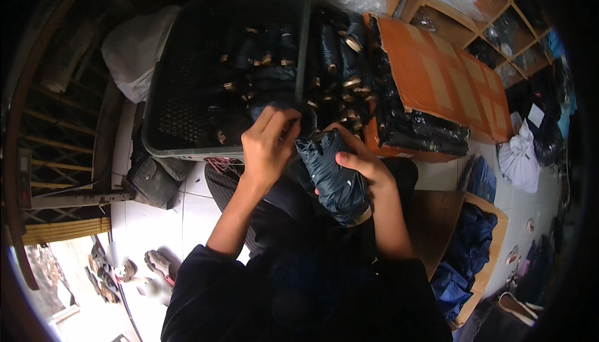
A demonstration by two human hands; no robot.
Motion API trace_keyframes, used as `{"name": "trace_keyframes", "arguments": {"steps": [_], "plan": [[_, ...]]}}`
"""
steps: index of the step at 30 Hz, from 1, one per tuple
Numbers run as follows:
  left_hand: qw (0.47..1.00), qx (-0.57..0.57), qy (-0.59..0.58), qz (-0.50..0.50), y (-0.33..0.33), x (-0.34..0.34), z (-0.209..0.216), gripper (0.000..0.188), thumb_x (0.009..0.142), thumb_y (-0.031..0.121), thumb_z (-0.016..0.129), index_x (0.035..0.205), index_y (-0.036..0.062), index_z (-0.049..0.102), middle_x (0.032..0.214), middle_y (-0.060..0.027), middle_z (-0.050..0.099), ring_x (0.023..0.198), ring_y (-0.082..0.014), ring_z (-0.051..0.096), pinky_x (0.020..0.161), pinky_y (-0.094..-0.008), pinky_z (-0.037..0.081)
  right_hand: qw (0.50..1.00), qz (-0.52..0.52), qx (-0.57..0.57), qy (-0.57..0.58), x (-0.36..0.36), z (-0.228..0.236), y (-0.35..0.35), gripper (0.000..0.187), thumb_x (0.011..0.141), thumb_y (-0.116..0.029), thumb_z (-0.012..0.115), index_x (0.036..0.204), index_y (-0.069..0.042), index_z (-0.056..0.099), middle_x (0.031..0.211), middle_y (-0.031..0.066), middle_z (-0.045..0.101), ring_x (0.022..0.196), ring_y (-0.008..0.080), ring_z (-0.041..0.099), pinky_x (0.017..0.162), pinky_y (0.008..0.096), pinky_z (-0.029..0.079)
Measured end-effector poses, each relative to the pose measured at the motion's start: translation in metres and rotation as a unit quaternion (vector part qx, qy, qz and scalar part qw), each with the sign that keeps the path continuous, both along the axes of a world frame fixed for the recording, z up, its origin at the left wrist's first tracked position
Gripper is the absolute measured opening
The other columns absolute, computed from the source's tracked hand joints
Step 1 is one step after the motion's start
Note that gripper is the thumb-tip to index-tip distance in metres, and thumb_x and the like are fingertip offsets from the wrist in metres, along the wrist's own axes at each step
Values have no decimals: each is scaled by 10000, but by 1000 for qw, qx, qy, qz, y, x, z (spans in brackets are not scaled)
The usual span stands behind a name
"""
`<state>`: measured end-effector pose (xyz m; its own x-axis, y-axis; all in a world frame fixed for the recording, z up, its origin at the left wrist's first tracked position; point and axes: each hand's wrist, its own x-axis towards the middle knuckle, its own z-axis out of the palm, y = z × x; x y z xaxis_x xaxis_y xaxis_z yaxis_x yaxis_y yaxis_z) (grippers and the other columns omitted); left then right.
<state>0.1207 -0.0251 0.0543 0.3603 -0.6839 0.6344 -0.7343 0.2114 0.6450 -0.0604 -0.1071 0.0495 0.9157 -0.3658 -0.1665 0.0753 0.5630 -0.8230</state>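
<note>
A dark blue bundle of rolled, wrinkled fabric (pixel 331 177), with a tan piece at its lower end, slants over my lap. My right hand (pixel 368 164) wraps round its right side, thumb lying across the front. Close to the bundle's upper end is my left hand (pixel 267 145), with its fingers bent and pinched together. Whatever lies between those fingertips is too dark to make out. Just beyond my hands stands a dark green plastic crate (pixel 199 153) holding several similar dark rolls (pixel 268 58) with tan ends.
More dark rolls (pixel 331 49) are heaped right of the crate. Beside them stands an orange-brown carton (pixel 430 71) of dark packages. An open cardboard box (pixel 483 273) with blue fabric sits at my right. Shoes (pixel 161 266) lie at lower left, and wooden shelves (pixel 462 14) stand behind.
</note>
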Motion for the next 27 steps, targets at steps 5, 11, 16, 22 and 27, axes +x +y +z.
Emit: {"name": "trace_keyframes", "arguments": {"steps": [5,11,16,22,27], "plan": [[992,69,-34,-101,8,-3,0,259,717,-89,689,952,19,666,815,-84,584,709,-232,618,619,-318,490,999,2,-42,2,-12,-12,-10,539,845,-215,663,1295,-71,405,1141,91,516,1086,156,487,932,290,390],[987,99,18,-124,14,2,6,259,728,-89,693,968,8,681,849,-92,611,745,-213,626,686,-302,502,990,-73,-119,17,-12,-9,-4,600,851,-219,664,1362,-83,379,1242,117,482,1179,187,454,988,297,362],[980,149,44,-121,28,4,8,232,756,-76,688,977,-7,678,898,-77,601,803,-152,621,712,-256,493,991,-69,-110,29,-9,-16,-3,564,853,-228,666,1348,-73,444,1275,108,497,1193,194,461,996,293,365],[983,112,114,-91,27,5,-1,259,756,-84,667,998,5,676,880,-97,602,777,-177,624,689,-265,504,985,-51,-156,50,-9,-16,0,573,852,-241,688,1340,-51,456,1193,86,560,1107,164,521,959,279,405],[983,111,112,-98,26,4,-3,268,748,-90,669,1000,1,673,874,-95,593,758,-170,618,676,-266,498,973,7,-224,56,-10,-20,-1,559,847,-238,703,1314,-29,478,1126,63,588,1038,144,550,920,267,436]]}}
